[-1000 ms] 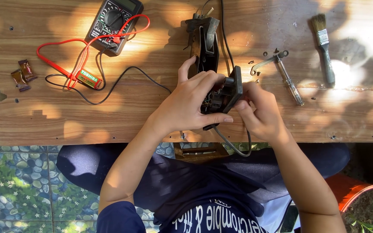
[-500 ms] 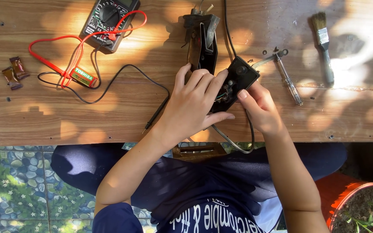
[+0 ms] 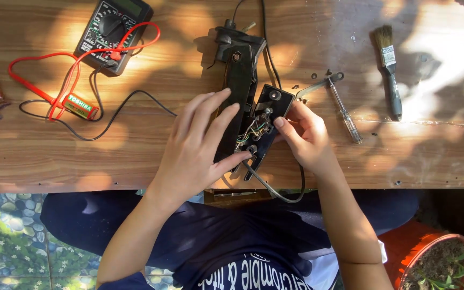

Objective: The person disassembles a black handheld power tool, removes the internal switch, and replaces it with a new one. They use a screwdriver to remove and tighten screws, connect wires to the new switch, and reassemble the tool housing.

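Black device [image 3: 245, 102] now lies opened between screwdriver [image 3: 345, 110] and multimeter [image 3: 111, 32].

The counter [image 3: 135, 156] was wood-grain board, smooth with a faint sheen. The opened device casing [image 3: 241, 91] looked like matt black plastic. The screwdriver [image 3: 345, 110] had a clear plastic handle, and the paintbrush [image 3: 389, 70] a shiny metal ferrule.

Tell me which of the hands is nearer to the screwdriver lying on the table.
Right. The right hand sits just beside the screwdriver, apart from it, on the opened black device. The left hand lies on the device's far side, further away.
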